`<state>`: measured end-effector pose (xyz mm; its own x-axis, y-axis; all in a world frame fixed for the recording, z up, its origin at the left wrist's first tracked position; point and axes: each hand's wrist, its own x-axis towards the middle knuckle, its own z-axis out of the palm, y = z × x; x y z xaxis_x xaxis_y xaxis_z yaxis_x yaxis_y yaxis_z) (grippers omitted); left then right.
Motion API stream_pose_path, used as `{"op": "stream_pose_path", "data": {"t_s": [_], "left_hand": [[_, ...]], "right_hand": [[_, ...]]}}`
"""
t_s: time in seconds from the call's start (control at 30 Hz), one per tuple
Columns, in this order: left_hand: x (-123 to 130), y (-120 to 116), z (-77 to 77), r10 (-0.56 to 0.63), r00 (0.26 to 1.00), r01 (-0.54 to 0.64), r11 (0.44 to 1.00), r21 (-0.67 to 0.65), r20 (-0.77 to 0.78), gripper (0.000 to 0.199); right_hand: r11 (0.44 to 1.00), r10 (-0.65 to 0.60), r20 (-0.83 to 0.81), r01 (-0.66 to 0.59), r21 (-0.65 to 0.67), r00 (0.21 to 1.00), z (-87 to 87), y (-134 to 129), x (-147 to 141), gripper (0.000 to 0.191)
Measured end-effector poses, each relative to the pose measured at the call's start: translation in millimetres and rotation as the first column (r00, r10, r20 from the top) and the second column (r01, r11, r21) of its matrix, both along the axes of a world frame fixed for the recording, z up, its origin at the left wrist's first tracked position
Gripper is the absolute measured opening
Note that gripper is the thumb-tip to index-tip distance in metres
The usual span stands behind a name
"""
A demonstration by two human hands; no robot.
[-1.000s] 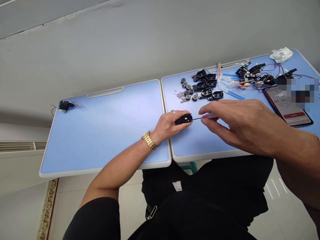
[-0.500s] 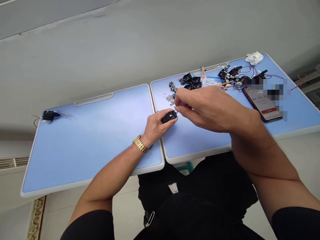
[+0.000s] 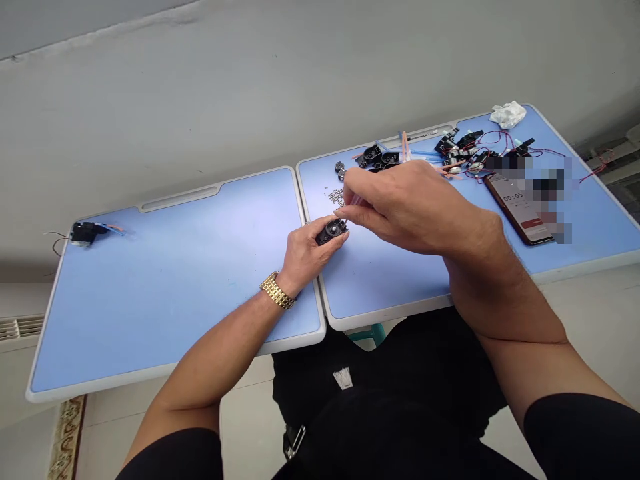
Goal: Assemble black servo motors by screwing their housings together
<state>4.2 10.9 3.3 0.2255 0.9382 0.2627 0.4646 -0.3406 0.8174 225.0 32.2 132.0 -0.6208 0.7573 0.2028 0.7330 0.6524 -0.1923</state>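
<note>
My left hand (image 3: 304,257), with a gold watch on its wrist, grips a small black plastic housing (image 3: 331,231) over the seam between the two tabletop halves. A round recess with a pale centre faces up on the housing. From the right, my right hand (image 3: 413,208) pinches a small screwdriver (image 3: 355,199); part of its clear handle shows and the fingers hide most of it. Its thin tip points down at the right end of the housing. Just beyond my hands lie loose small screws (image 3: 335,197) and small round black parts (image 3: 340,169).
More black housings (image 3: 371,156) with blue and orange strips lie at the back, beside wired black assemblies (image 3: 467,143). A phone (image 3: 520,208) showing a timer lies at right, crumpled tissue (image 3: 508,115) behind it. One wired black unit (image 3: 86,233) sits at the far left.
Both hands, the housing and the screwdriver stay together at nearly the same place. The housing's recess shows more to the camera, and the whole view has shifted slightly.
</note>
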Motion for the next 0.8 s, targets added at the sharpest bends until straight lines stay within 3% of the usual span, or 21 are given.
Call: {"op": "stream_pose_path", "data": {"t_s": [0.27, 0.53, 0.8], "left_hand": [[-0.6, -0.2, 1.0, 0.016, 1.000, -0.016, 1.000, -0.015, 0.004, 0.027], [1.2, -1.9, -3.4, 0.038, 0.999, -0.038, 0.999, -0.020, 0.002, 0.030], [2.8, -2.7, -2.4, 0.038, 0.999, -0.037, 0.998, -0.045, 0.023, 0.028]], "right_hand": [[0.998, -0.035, -0.056, 0.038, 0.057, 0.998, -8.3, 4.1, 1.7, 0.040], [0.986, 0.153, -0.203, -0.164, -0.037, 0.967, -7.4, 4.8, 5.3, 0.031], [0.993, 0.095, -0.297, -0.068, 0.099, 0.950, -25.8, 10.8, 5.0, 0.025]]}}
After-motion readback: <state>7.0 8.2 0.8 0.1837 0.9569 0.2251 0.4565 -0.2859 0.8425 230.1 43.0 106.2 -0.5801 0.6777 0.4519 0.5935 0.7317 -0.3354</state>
